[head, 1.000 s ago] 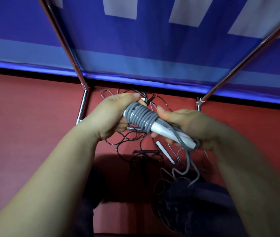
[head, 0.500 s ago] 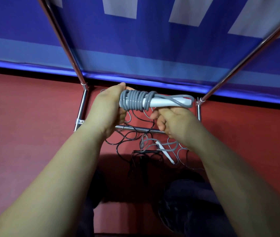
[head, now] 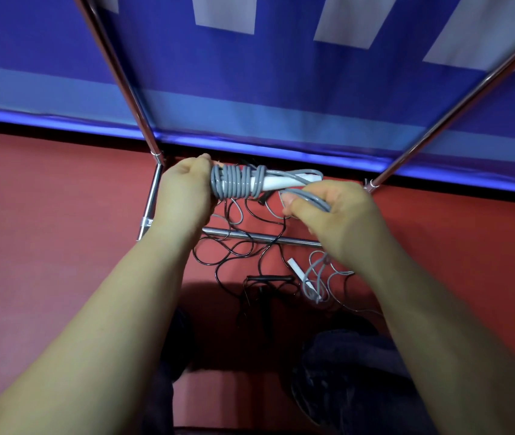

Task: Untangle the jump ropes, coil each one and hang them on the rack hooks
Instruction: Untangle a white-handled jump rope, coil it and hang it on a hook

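A grey jump rope [head: 237, 183] is wound in several turns around its white handle [head: 284, 182], held level above the floor. My left hand [head: 184, 189] grips the wound end of that bundle. My right hand [head: 338, 211] pinches the loose grey cord just below the handle's free end. The rope's tail hangs down to a second white handle [head: 300, 273] and loose grey loops on the floor. A tangle of black rope [head: 237, 246] with a black handle [head: 270, 278] lies under my hands.
Chrome rack tubes [head: 121, 80] rise left and right in front of a blue banner [head: 281, 89]. A low chrome crossbar [head: 259, 237] runs under my hands above the red floor [head: 46, 230]. My dark shoes [head: 344, 356] are at the bottom.
The bundle has been raised and turned level. My right hand let go of the handle end, dropped below it and took hold of the loose grey cord.
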A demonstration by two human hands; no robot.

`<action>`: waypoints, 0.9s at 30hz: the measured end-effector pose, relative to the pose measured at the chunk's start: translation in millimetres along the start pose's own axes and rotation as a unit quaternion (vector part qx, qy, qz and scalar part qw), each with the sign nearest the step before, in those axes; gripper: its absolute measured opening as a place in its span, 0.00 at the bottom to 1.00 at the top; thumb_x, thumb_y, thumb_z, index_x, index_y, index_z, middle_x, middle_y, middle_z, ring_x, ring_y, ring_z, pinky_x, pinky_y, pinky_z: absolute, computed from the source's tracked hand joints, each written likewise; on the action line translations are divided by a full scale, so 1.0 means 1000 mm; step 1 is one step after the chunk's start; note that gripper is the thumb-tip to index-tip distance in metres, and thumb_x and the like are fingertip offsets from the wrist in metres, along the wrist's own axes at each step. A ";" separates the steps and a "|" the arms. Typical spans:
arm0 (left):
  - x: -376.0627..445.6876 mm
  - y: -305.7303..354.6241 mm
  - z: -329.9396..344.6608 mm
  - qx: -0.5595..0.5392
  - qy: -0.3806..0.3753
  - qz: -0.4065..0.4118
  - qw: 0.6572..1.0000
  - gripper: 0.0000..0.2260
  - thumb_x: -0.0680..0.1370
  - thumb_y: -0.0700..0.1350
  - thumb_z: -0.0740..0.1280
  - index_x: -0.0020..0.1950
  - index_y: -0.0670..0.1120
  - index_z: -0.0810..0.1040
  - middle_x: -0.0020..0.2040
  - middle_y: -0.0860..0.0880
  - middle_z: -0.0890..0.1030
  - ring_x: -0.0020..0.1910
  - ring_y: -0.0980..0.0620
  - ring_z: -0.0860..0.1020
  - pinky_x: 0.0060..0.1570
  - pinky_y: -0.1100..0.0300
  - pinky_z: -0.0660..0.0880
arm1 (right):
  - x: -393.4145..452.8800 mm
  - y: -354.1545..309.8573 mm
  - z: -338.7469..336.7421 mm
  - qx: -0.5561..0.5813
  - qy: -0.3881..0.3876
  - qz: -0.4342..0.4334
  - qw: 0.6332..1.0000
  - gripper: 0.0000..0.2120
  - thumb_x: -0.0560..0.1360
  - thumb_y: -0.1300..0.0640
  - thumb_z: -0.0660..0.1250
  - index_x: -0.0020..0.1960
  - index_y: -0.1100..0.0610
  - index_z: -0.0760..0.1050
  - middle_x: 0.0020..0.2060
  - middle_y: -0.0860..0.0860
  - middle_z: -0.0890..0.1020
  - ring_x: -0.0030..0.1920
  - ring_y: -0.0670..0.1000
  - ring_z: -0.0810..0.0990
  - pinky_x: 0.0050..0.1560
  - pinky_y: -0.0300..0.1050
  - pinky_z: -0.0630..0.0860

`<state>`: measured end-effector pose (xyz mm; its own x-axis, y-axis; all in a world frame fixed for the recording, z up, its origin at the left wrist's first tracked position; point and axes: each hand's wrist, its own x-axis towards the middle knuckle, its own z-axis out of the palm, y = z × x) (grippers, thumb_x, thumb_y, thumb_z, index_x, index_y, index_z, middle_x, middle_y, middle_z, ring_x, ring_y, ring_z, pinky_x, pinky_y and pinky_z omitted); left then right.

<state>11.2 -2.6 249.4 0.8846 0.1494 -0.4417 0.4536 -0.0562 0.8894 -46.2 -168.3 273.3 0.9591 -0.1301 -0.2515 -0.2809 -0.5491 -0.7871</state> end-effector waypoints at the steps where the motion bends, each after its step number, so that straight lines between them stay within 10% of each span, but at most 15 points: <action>1: 0.001 -0.001 0.000 0.027 -0.005 0.003 1.000 0.16 0.79 0.44 0.59 0.31 0.47 0.67 0.17 0.56 0.63 0.18 0.56 0.60 0.21 0.65 0.56 | -0.001 0.001 0.000 0.004 0.011 -0.009 1.000 0.13 0.73 0.49 0.69 0.40 0.60 0.80 0.25 0.50 0.68 0.26 0.45 0.63 0.27 0.41 0.62; 12: -0.007 -0.006 -0.007 0.111 -0.267 -0.010 0.957 0.14 0.80 0.44 0.60 0.36 0.47 0.76 0.22 0.51 0.62 0.18 0.56 0.57 0.21 0.70 0.53 | -0.003 0.002 -0.012 -0.029 -0.138 0.043 0.989 0.19 0.58 0.40 0.74 0.37 0.54 0.80 0.32 0.48 0.80 0.32 0.46 0.76 0.38 0.41 0.73; 23: -0.008 0.004 -0.002 -0.119 -0.293 -0.080 0.945 0.19 0.81 0.48 0.54 0.33 0.46 0.73 0.17 0.54 0.58 0.14 0.59 0.54 0.18 0.75 0.51 | -0.001 -0.011 -0.024 0.388 -0.214 0.130 0.887 0.13 0.66 0.50 0.64 0.28 0.57 0.75 0.20 0.50 0.70 0.17 0.42 0.61 0.19 0.33 0.54; 27: -0.008 0.004 0.002 -0.161 -0.249 -0.099 0.950 0.18 0.81 0.49 0.54 0.33 0.48 0.73 0.17 0.54 0.57 0.14 0.60 0.54 0.17 0.72 0.51 | 0.001 -0.009 -0.009 0.347 -0.122 0.107 0.924 0.15 0.77 0.51 0.59 0.34 0.55 0.74 0.21 0.51 0.75 0.17 0.42 0.59 0.19 0.32 0.54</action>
<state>6.0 -5.8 255.8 0.7637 -0.3635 -0.5335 0.6302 0.2405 0.7382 -41.8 -170.7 285.4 0.8664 0.0626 -0.4954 -0.4991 0.1409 -0.8550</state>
